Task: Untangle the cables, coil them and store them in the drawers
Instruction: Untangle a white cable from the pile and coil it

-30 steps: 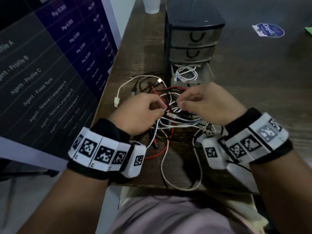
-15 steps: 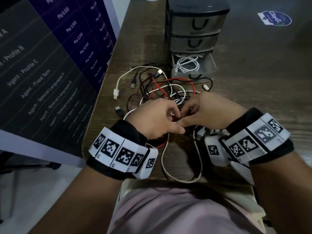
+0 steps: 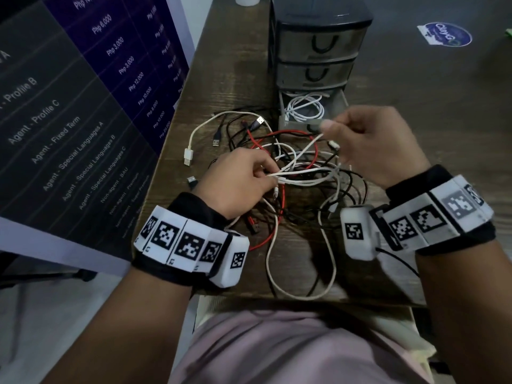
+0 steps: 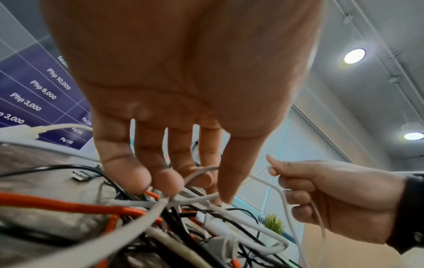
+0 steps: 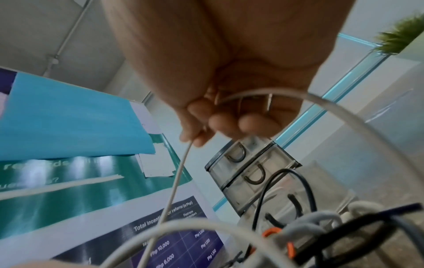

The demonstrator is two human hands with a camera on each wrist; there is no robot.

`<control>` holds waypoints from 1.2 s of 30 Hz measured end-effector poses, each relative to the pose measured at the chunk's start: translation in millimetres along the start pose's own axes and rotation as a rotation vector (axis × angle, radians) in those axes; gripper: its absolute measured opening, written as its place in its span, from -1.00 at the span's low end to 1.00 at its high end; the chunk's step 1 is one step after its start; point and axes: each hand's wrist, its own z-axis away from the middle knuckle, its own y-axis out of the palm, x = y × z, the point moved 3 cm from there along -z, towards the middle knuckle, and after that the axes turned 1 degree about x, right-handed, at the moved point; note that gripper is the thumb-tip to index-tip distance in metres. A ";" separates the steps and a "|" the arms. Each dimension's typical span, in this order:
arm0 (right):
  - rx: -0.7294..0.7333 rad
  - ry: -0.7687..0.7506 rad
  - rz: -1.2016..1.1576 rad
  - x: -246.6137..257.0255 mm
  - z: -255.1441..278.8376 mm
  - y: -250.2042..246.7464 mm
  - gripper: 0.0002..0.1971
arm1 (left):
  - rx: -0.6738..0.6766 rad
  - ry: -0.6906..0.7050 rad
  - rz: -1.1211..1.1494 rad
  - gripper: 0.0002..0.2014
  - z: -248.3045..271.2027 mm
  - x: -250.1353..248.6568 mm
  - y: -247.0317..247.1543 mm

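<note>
While a tangle of cables in white, black and red lies on the wooden table just near of the drawer unit, both hands work on one white cable drawn out of it. The left hand sits low over the left side of the heap, its thumb and fingers closed in a pinch on white strands at the edge of the knot; the left wrist view shows the fingertips pressed together round those strands, with a red cable running under them. The right hand is raised higher and further right, in front of the drawers, its fingers curled tight round the same white cable, which slopes down from it into the pile. From the right wrist view the cable leaves the closed fist between thumb and forefinger; whether a second loop passes through the palm is hard to tell.

The unit's two upper drawers are closed. Its bottom drawer is pulled out toward the near side and holds a coiled white cable. A white USB plug lies on the table left of the heap. Further left stands a dark banner printed with price rows, and a round blue sticker lies at the far right.
</note>
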 end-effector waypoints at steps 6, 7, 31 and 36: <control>-0.448 -0.033 -0.295 -5.4 -7.0 -33.5 -0.69 | -0.023 -0.014 0.007 -0.90 0.4 13.1 -4.3; -0.519 -0.044 -0.364 -7.0 -9.1 -39.5 -0.68 | -0.021 -0.015 0.005 -0.86 0.3 14.5 -4.7; -0.183 -0.139 -0.109 14.7 -10.2 -14.3 -0.91 | -0.335 -0.056 -0.044 -0.58 -40.1 26.3 -65.1; 0.203 -0.179 -0.137 31.7 3.8 21.2 -0.91 | -0.014 0.080 -0.136 -0.83 -50.2 1.6 -32.3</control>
